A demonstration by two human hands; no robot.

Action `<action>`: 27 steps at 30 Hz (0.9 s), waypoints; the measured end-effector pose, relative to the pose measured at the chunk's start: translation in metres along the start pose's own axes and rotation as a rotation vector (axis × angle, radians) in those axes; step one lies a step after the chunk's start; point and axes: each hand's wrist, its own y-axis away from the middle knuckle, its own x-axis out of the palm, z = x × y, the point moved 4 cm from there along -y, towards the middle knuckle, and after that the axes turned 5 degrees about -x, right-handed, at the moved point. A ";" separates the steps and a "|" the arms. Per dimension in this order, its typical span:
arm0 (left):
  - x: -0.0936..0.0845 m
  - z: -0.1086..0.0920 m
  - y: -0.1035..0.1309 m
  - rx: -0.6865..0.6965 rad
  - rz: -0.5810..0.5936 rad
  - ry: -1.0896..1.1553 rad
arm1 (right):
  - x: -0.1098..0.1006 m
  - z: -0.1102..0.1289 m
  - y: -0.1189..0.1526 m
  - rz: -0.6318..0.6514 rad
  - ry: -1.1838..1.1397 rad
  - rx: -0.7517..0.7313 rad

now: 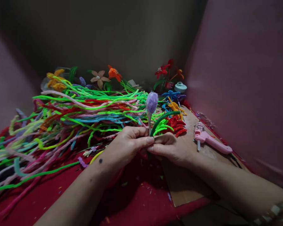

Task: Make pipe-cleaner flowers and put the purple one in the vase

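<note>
A purple fuzzy pipe-cleaner flower [152,102] stands upright above my two hands, its pale stem running down between the fingers. A dark green pipe cleaner [164,115] curves out to the right from the same spot. My left hand [130,141] is closed, thumb and fingers pinching the base of the stem. Close against it, my right hand [168,146] is also closed, pinching at the lower stem where the green piece joins. The fingers hide the join itself, so I cannot tell how the two pieces are fastened.
A large heap of coloured pipe cleaners [85,110] spreads across the red cloth [141,194] to the left. A pink glue gun [212,142] lies on the cardboard [184,188] at right. Finished flowers [100,78] stand at the back. Pink panels [240,69] flank both sides.
</note>
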 end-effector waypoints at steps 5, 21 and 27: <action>-0.002 0.000 0.003 -0.009 0.109 0.050 | 0.000 -0.003 0.002 0.149 -0.070 0.069; 0.003 0.009 -0.006 0.068 0.119 0.261 | -0.001 -0.005 0.000 0.032 -0.447 0.037; -0.004 0.010 -0.010 0.075 -0.021 0.156 | -0.009 -0.010 -0.001 -0.123 -0.263 0.002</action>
